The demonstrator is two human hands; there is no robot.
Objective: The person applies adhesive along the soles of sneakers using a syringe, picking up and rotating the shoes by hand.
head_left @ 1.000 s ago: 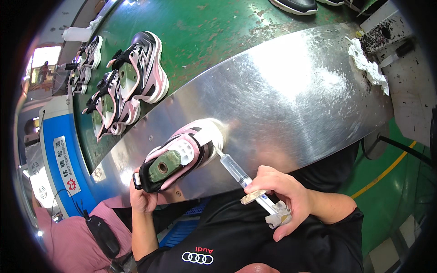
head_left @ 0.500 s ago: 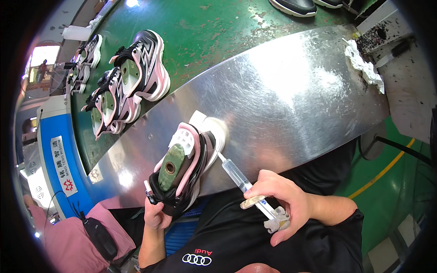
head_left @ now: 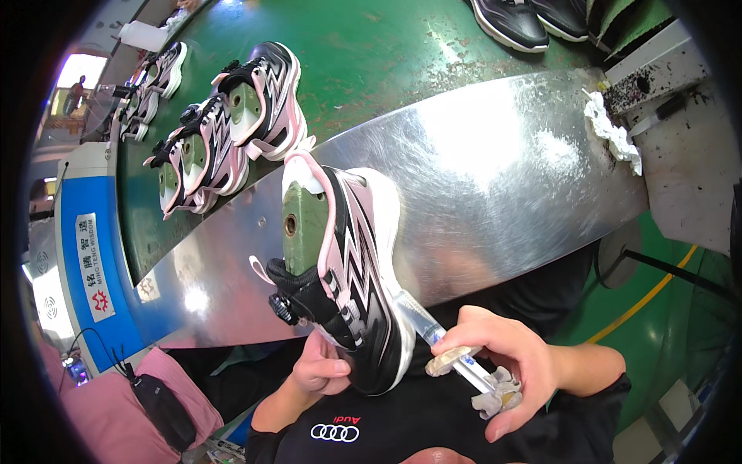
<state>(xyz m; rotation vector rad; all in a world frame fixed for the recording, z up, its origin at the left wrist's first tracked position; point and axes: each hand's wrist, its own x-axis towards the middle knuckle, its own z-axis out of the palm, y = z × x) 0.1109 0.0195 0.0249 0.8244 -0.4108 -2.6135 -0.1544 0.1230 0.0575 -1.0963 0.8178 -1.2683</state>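
Left hand closed around the near end of a black, pink and white sneaker, fingers under the sole, thumb side hidden. Shoe is mounted on a green last and lifted clear of the steel worktop, tipped on its side so the sole edge faces right, toward the other hand; judged to expose the seam between upper and sole.

Right hand clamped on a clear syringe, fingers wrapped round the barrel, plunger end with a wad of residue near the palm. Nozzle points up-left and meets the sole edge at the near right of the shoe; actual contact cannot be resolved.

Hands close together but not touching, shoe between them.

Far left: three more lasted sneakers of the same pattern lined up on the green conveyor table. Far right: crumpled white rag at the steel sheet's corner.
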